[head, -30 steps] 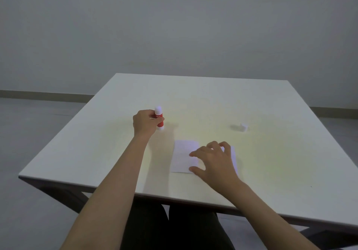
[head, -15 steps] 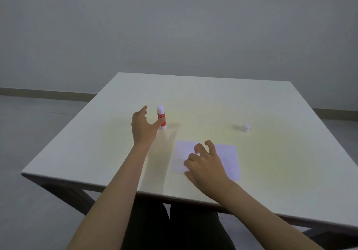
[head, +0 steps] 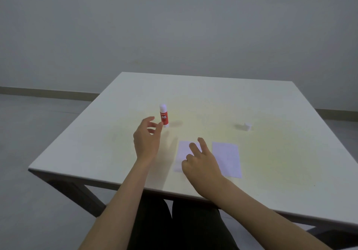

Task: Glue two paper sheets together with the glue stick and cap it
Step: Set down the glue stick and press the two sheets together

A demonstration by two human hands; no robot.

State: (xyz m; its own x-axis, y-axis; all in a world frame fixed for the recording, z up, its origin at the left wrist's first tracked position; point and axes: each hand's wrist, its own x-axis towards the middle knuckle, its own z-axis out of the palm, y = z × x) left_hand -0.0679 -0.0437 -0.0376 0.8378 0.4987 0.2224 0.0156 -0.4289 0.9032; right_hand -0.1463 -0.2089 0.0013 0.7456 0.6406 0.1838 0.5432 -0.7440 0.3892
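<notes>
A red glue stick [head: 163, 116] with a white tip stands upright on the white table [head: 213, 98]. My left hand [head: 147, 141] hovers just in front of it, fingers spread, holding nothing. Two small white paper sheets lie side by side near the front edge. My right hand [head: 201, 162] rests over the left sheet [head: 182, 150] with two fingers stretched out and hides much of it. The right sheet [head: 226, 158] lies uncovered. A small white cap [head: 247, 126] sits apart on the table, to the right and behind the sheets.
The table's front edge [head: 135, 184] runs just below my forearms, with my dark-clothed legs under it. A grey wall and floor lie beyond the table.
My left hand has let go of the glue stick and drawn back toward me, leaving it upright. My right hand has shifted left, uncovering the right sheet.
</notes>
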